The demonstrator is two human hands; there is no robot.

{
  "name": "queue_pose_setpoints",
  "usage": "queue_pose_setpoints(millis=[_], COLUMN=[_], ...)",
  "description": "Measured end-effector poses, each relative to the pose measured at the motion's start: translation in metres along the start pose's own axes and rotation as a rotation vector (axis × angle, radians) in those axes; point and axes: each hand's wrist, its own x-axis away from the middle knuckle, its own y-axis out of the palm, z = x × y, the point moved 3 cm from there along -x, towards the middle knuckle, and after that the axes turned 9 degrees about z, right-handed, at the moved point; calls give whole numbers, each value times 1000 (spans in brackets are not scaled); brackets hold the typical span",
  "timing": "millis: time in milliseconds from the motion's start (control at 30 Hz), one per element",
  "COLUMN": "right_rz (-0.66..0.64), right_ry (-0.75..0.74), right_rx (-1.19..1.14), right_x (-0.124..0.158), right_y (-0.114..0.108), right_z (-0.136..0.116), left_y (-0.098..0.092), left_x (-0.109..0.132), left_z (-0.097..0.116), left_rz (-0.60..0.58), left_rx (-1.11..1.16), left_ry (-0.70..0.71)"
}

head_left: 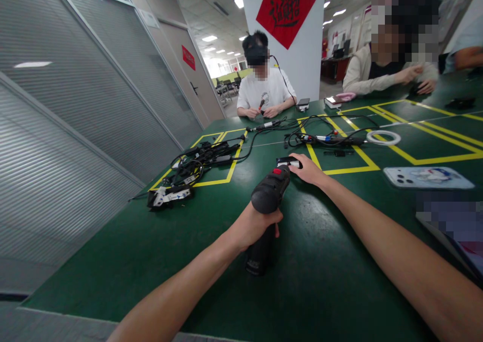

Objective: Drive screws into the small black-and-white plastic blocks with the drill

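Note:
My left hand [253, 226] is wrapped round the grip of a black cordless drill [268, 193] with a red switch on top. The drill points away from me, and its battery base hangs low near the green table [324, 276]. Just beyond the drill's front end, my right hand [307, 170] grips a small black and silver piece [286, 160] by its right side. The drill's nose hides part of this piece, so I cannot tell whether the two touch.
Tangled black cables [206, 158] and a black and white part [169, 196] lie left. Further tools with cords [324, 140] and a white ring [384, 138] sit beyond my right hand. A phone [428, 177] rests at right. Two people [267, 88] work across the table.

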Motion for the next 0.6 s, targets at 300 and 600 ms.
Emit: queue_pose_setpoints(millis=[300, 600], right_rz=[1, 0], right_ry=[9, 8], right_rx=[4, 3], right_x=[0, 0], right_y=[-1, -1], right_z=[0, 0], left_y=[0, -1], left_x=[0, 0], left_z=[0, 0], left_rz=[-11, -5], left_rx=[3, 10], left_ry=[6, -5])
